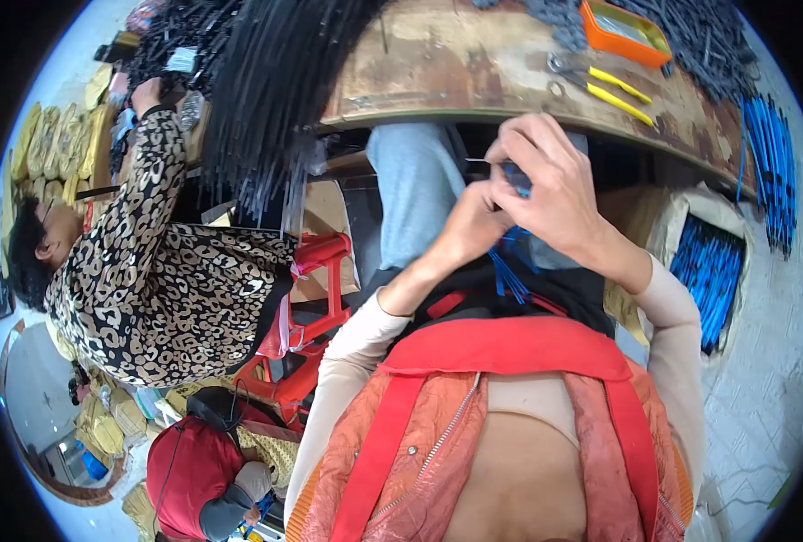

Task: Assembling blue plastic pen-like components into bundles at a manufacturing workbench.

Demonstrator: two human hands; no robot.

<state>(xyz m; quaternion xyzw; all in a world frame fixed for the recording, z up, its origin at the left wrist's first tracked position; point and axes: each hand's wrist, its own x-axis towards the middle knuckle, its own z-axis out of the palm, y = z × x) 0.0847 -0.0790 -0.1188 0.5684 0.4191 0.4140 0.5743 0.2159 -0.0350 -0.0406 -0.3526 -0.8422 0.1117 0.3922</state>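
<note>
My left hand (474,221) and my right hand (550,181) are brought together above my lap, just in front of the table edge. Both have their fingers closed around a small bundle of thin blue strips (510,275), whose loose ends hang below the hands toward my lap. A bit of blue also shows between the fingers. A thin, light-coloured sliver sticks out to the left of my fingertips; what it belongs to is hidden. The fingers cover the gripped part of the bundle.
On the wooden table (455,68) lie yellow-handled pliers (614,92), an orange tray (623,34) and dark pieces. Long black strips (261,99) overhang its left side. A box of blue strips (707,271) stands right. A person in a leopard-print jacket (166,289) works at left.
</note>
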